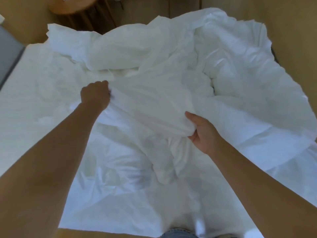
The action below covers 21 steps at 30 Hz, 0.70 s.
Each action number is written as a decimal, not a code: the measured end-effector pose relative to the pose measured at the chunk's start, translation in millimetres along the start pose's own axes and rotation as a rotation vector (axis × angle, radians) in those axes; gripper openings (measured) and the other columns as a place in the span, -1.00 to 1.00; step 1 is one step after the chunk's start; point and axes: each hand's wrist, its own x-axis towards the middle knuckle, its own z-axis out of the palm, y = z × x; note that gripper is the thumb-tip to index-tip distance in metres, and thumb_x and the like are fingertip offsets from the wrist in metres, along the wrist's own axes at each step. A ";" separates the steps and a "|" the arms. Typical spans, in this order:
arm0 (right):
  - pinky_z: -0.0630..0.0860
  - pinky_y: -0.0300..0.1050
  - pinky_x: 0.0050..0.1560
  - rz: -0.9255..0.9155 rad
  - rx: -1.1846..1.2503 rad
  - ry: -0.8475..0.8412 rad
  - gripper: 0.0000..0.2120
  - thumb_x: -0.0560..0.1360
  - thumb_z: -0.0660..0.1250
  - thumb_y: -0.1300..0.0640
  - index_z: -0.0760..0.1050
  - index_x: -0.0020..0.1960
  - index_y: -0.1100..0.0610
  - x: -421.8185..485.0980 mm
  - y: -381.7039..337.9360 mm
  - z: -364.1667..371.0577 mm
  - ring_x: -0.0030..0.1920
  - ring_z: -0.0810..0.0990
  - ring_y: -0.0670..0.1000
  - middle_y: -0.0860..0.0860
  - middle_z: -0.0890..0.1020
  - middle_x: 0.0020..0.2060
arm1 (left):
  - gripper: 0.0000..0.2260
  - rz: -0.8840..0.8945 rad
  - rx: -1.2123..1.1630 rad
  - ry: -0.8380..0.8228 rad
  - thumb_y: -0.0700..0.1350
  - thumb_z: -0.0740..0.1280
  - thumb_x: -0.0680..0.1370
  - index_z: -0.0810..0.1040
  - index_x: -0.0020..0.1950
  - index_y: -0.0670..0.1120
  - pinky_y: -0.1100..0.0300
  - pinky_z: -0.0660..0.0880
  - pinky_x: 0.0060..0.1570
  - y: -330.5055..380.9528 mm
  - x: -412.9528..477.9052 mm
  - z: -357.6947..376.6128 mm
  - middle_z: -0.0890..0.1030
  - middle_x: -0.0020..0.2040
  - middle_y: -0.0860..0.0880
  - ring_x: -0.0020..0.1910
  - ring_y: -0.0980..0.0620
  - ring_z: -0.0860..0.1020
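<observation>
Head camera, looking down from the foot of a bed. The mattress [30, 86] fills most of the view and carries loose white bedding. A thin white sheet [151, 103] lies crumpled across its centre, with a gathered fold running from the middle towards 6 o'clock. A thicker white duvet [243, 66] is heaped from 12 to 2 o'clock, and its edge reaches past the mattress on that side.

My left hand [95, 94] is at about 10 o'clock from centre. It is closed into a fist, knuckles up, bunching the sheet's edge. The fingertips are hidden in the cloth.

My right hand [204, 133] is at about 4 o'clock from centre, palm turned inward. The thumb lies on top of a thick roll of the same sheet and the fingers are curled beneath it, gripping. The sheet stretches between the two hands, raised a little off the mattress.

A round wooden side table [75, 6] stands at 11 o'clock beyond the bed. My jeans [178, 234] show at 6 o'clock.
</observation>
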 end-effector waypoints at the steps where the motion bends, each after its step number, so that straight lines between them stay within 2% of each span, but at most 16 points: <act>1: 0.63 -0.18 -0.19 -0.001 -0.018 0.007 -0.69 0.53 0.31 0.20 0.70 -0.33 0.11 1.0 3.4 5.4 -0.22 0.69 -0.05 0.04 0.71 -0.22 | -0.67 0.023 0.002 -0.033 -0.14 0.22 0.57 0.38 0.32 -0.18 -0.07 0.37 0.14 7.6 -12.1 6.8 0.47 0.22 -0.23 0.21 -0.24 0.44; 3: 0.61 -0.17 -0.13 0.002 -0.022 0.035 -0.73 0.55 0.29 0.17 0.67 -0.27 0.11 2.5 7.4 14.0 -0.27 0.68 -0.07 0.01 0.71 -0.25 | -0.48 0.126 -0.076 0.071 -0.14 0.30 0.50 0.28 0.43 -0.20 -0.09 0.32 0.19 27.8 -42.3 15.6 0.38 0.33 -0.24 0.29 -0.24 0.36; 4: 0.58 -0.19 -0.14 0.009 -0.013 0.052 -0.78 0.55 0.29 0.15 0.64 -0.21 0.12 3.7 6.8 17.0 -0.29 0.67 -0.08 0.00 0.70 -0.27 | -0.43 0.203 -0.164 0.168 -0.14 0.34 0.45 0.30 0.43 -0.23 -0.09 0.34 0.16 38.9 -62.9 17.0 0.39 0.33 -0.26 0.29 -0.26 0.37; 6: 0.54 -0.22 -0.18 0.019 0.006 0.059 -0.83 0.56 0.28 0.10 0.57 -0.12 0.15 5.0 1.6 20.8 -0.28 0.63 -0.06 0.05 0.67 -0.27 | -0.46 0.334 -0.365 0.344 -0.03 0.36 0.35 0.47 0.27 -0.26 -0.04 0.43 0.00 66.2 -113.5 26.1 0.52 0.16 -0.25 0.11 -0.26 0.51; 8: 0.49 -0.16 -0.02 0.030 0.042 0.019 -0.82 0.58 0.25 0.07 0.54 0.02 0.17 3.9 -5.8 24.3 -0.15 0.60 0.01 0.17 0.62 -0.13 | -0.46 0.354 -0.533 0.221 0.14 0.35 0.36 0.51 0.18 -0.21 0.04 0.44 -0.07 97.4 -154.3 36.9 0.55 0.06 -0.16 0.00 -0.18 0.54; 10: 0.50 -0.11 0.16 0.043 0.072 -0.043 -0.74 0.60 0.20 0.08 0.53 0.14 0.22 1.2 -8.3 26.5 0.00 0.62 0.03 0.15 0.64 0.02 | -0.40 0.224 -0.628 -0.035 0.24 0.35 0.43 0.43 0.28 -0.16 0.05 0.42 0.03 125.7 -165.9 53.5 0.50 0.17 -0.10 0.10 -0.11 0.50; 12: 0.47 -0.07 0.23 0.045 0.075 -0.069 -0.69 0.61 0.16 0.09 0.50 0.20 0.27 -2.4 -6.1 31.5 0.09 0.61 0.05 0.15 0.62 0.11 | -0.56 0.131 -0.804 -0.122 0.12 0.27 0.55 0.41 0.27 -0.16 0.12 0.43 0.05 145.3 -160.5 63.9 0.50 0.16 -0.10 0.12 -0.09 0.49; 14: 0.42 -0.05 0.28 0.036 0.103 -0.082 -0.68 0.62 0.14 0.12 0.45 0.24 0.31 -5.1 -3.0 33.6 0.17 0.56 0.09 0.18 0.59 0.16 | -0.85 0.059 -1.095 -0.067 -0.15 0.20 0.62 0.48 0.05 -0.21 0.33 0.38 -0.12 158.3 -151.9 57.6 0.54 -0.03 -0.10 -0.04 -0.09 0.53; 15: 0.45 -0.08 0.25 0.021 0.105 -0.078 -0.72 0.62 0.14 0.16 0.46 0.21 0.31 -6.6 -2.6 33.3 0.15 0.57 0.07 0.16 0.61 0.11 | -0.87 0.021 -1.190 -0.036 -0.26 0.16 0.60 0.48 -0.06 -0.18 0.41 0.34 -0.21 162.2 -149.3 51.6 0.53 -0.13 -0.07 -0.15 -0.04 0.52; 17: 0.54 -0.26 -0.03 -0.065 -0.044 -0.031 -0.87 0.57 0.16 0.32 0.49 -0.05 0.27 -10.2 -2.1 25.9 -0.11 0.63 -0.08 0.03 0.66 -0.18 | -0.79 -0.043 -1.286 0.010 -0.36 0.11 0.58 0.47 -0.13 -0.15 0.41 0.33 -0.25 164.6 -145.4 43.4 0.51 -0.20 -0.04 -0.28 0.07 0.45; 18: 0.52 -0.35 -0.20 -0.117 -0.183 0.012 -0.82 0.52 0.15 0.40 0.45 -0.17 0.22 -11.9 1.0 17.7 -0.27 0.61 -0.15 -0.06 0.64 -0.34 | -0.79 -0.062 -1.302 0.012 -0.35 0.10 0.58 0.50 -0.09 -0.18 0.35 0.37 -0.20 163.5 -143.6 38.5 0.53 -0.17 -0.04 -0.25 0.08 0.46; 19: 0.49 -0.38 -0.28 -0.163 -0.334 0.040 -0.76 0.46 0.13 0.45 0.44 -0.22 0.18 -15.4 5.9 10.9 -0.34 0.57 -0.17 -0.12 0.60 -0.42 | -0.77 -0.061 -1.302 0.002 -0.35 0.10 0.57 0.54 0.00 -0.21 0.29 0.40 -0.13 161.1 -141.3 32.2 0.55 -0.11 -0.04 -0.20 0.07 0.48; 20: 0.50 -0.36 -0.23 -0.183 -0.472 0.024 -0.72 0.42 0.13 0.48 0.48 -0.16 0.15 -20.1 11.9 6.9 -0.29 0.57 -0.16 -0.14 0.61 -0.36 | -0.76 -0.037 -1.310 0.000 -0.35 0.10 0.56 0.55 0.05 -0.22 0.26 0.41 -0.10 158.5 -138.6 26.6 0.56 -0.09 -0.03 -0.18 0.07 0.49; 21: 0.51 -0.31 -0.10 -0.179 -0.585 -0.004 -0.66 0.40 0.14 0.48 0.52 -0.01 0.15 -22.7 18.0 5.4 -0.16 0.58 -0.13 -0.10 0.64 -0.20 | -0.77 0.005 -1.325 0.012 -0.35 0.11 0.55 0.55 0.01 -0.23 0.26 0.40 -0.15 155.7 -136.6 19.4 0.56 -0.15 -0.03 -0.22 0.10 0.47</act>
